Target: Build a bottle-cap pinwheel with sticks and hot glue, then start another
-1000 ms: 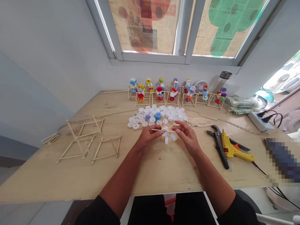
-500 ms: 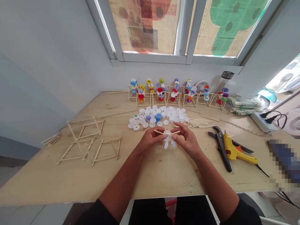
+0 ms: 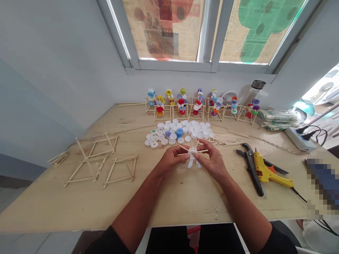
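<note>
Between my hands is a small wheel made of a white bottle cap (image 3: 192, 151) with several thin wooden sticks poking out around it. Two more white caps hang from sticks on its lower side. My left hand (image 3: 171, 157) pinches the wheel from the left. My right hand (image 3: 209, 157) grips it from the right, thumb against the hub. Just beyond my fingers lies a heap of loose bottle caps (image 3: 194, 128), mostly white with a few blue. Beside the heap is a pile of wooden sticks (image 3: 227, 138).
Stick frames (image 3: 119, 171) lie at left. Finished cap wheels on stands (image 3: 196, 107) line the wall. At right are cutters (image 3: 251, 165), a yellow glue gun (image 3: 272, 174), a power strip (image 3: 300, 138) and packs of sticks (image 3: 278, 118). A bottle (image 3: 255, 91) stands behind.
Both hands still hold the cap wheel, which has shifted slightly right and turned a little. The fingers have changed position around it.
</note>
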The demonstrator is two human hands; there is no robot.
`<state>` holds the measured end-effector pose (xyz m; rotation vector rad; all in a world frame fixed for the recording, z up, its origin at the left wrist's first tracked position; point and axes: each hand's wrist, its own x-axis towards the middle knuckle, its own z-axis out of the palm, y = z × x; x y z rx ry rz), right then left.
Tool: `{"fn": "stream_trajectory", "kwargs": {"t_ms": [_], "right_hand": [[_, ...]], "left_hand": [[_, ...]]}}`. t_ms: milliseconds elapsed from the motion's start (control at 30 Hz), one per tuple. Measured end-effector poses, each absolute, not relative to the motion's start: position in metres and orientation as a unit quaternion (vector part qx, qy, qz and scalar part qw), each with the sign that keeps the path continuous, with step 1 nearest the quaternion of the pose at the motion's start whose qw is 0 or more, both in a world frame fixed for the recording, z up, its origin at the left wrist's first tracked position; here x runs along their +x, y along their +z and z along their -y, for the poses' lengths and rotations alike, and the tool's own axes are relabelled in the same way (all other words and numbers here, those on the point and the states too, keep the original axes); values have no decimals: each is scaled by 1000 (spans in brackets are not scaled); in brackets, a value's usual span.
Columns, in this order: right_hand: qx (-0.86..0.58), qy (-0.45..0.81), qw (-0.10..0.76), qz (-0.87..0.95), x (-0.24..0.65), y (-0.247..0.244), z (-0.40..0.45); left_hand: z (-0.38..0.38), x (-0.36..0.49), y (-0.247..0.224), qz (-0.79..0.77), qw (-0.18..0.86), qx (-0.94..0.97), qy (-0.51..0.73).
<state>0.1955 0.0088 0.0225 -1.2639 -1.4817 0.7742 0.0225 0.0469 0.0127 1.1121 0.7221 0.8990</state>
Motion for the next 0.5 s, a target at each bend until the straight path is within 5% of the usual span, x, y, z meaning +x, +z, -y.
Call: {"fn": "stream_trajectory", "kwargs": {"t_ms": [500], "right_hand": [[-579,282,576,503,218,6,-23]], "left_hand": [[-55,17,17,-350,693,337,533]]}}
